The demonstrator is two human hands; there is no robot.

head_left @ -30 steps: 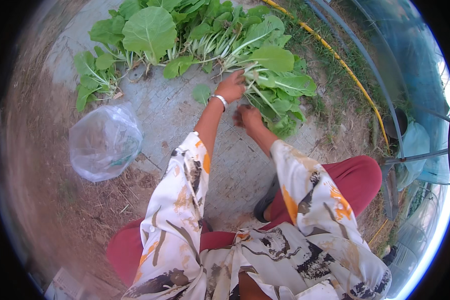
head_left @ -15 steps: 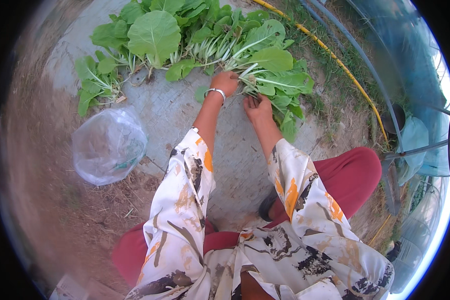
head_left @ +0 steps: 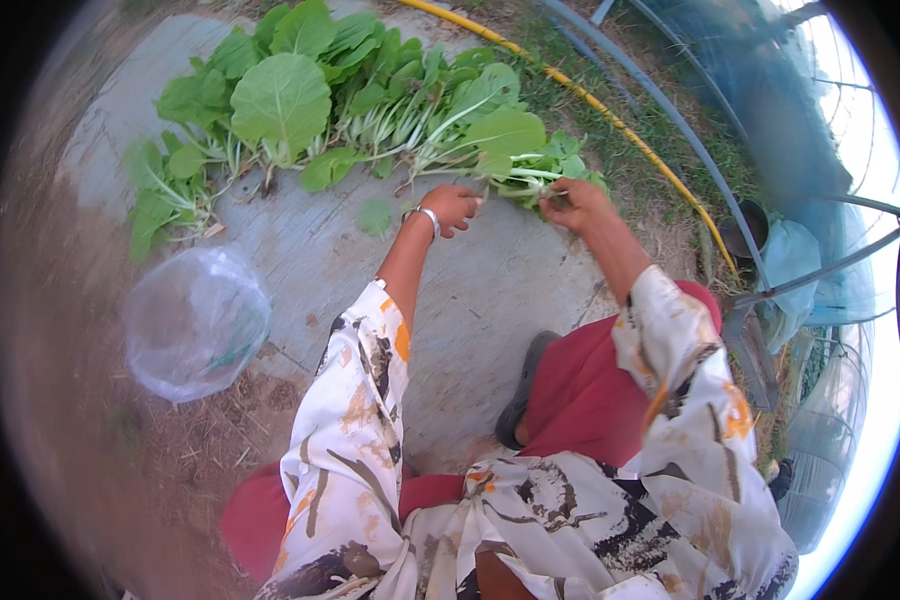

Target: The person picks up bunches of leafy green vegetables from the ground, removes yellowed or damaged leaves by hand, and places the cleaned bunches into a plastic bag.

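A row of leafy greens (head_left: 281, 105) with broad leaves and pale stems lies on the grey slab (head_left: 470, 310). At its right end, my right hand (head_left: 582, 207) has its fingers closed at the stem ends of a small bunch of leafy greens (head_left: 545, 165). My left hand (head_left: 452, 208), with a silver bangle at the wrist, is just in front of the row, apart from the right hand. Its fingers are curled, thumb and forefinger near each other; what they pinch, if anything, is too small to make out. A loose leaf (head_left: 374, 216) lies left of this hand.
A clear plastic bag (head_left: 198, 325) stands on the left at the slab's edge. Beyond the greens a yellow hose (head_left: 610, 115) curves past grey pipes (head_left: 670, 110). Blue netting (head_left: 800, 150) hangs on the right. My shoe (head_left: 523, 390) rests on the slab.
My hands have moved apart, the right one shifting to the right and the left one off the stems. The bunch at the right end has turned away from me. My right knee has shifted inward.
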